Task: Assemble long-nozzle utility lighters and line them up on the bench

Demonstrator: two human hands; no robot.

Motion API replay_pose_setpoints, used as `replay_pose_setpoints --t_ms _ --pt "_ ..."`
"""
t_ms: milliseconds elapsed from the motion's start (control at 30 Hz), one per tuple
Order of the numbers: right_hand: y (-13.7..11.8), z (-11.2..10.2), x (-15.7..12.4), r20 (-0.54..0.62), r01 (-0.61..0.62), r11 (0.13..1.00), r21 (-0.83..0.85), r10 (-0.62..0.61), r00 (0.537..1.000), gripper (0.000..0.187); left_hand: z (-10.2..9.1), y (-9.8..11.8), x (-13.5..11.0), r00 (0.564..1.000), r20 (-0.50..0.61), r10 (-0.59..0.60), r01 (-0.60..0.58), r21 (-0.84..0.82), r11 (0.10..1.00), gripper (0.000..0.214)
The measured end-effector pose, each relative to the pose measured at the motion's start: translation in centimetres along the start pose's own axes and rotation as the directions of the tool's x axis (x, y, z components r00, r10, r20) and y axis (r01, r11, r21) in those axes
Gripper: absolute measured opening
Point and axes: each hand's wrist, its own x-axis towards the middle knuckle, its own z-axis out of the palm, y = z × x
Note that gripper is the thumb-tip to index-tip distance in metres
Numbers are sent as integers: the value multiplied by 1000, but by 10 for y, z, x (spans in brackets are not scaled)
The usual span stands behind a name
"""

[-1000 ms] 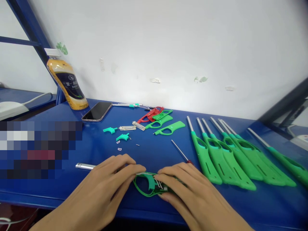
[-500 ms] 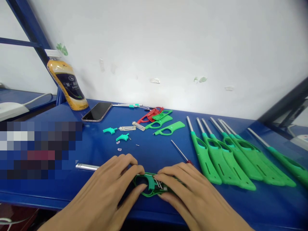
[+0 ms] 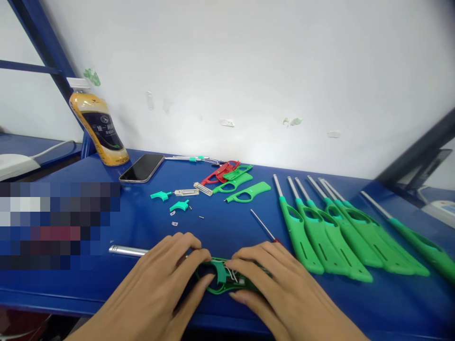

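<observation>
Lying partly behind the right hand (image 3: 279, 279) is a screwdriver (image 3: 262, 225).

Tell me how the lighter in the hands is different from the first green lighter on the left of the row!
The held lighter is open, with wires showing; the row lighter looks closed.
The held lighter lies sideways, its tube apparently pointing left; the row lighter's tube points toward the wall.
The held lighter is partly hidden by both hands; the row lighter shows from tip to end.
Both have green bodies.
</observation>
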Motion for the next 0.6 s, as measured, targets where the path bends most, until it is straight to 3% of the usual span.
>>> replay_pose_setpoints --t_ms 133,233,300,333,467,600 --pt "3 -6 1 -108 -2 1000 5 3 994 26 -1 1 5 995 -87 58 -56 25 998 24" --pt "19 -20 2 -125 1 991 -135 -18 992 25 -4 3 12 984 -150 101 -94 57 994 24" --pt "39 -33 8 -43 3 941 -339 -19 999 29 -6 4 16 972 -197 126 -115 66 991 29" --pt "50 -41 13 40 61 897 -439 -49 998 32 -7 4 18 967 -216 135 -123 66 990 30" --pt "99 -60 48 196 156 851 -502 -63 979 39 -7 3 21 955 -250 160 -146 73 987 32" --pt "133 -55 93 336 204 846 -493 -32 941 39 -7 3 23 956 -247 158 -143 78 987 29"
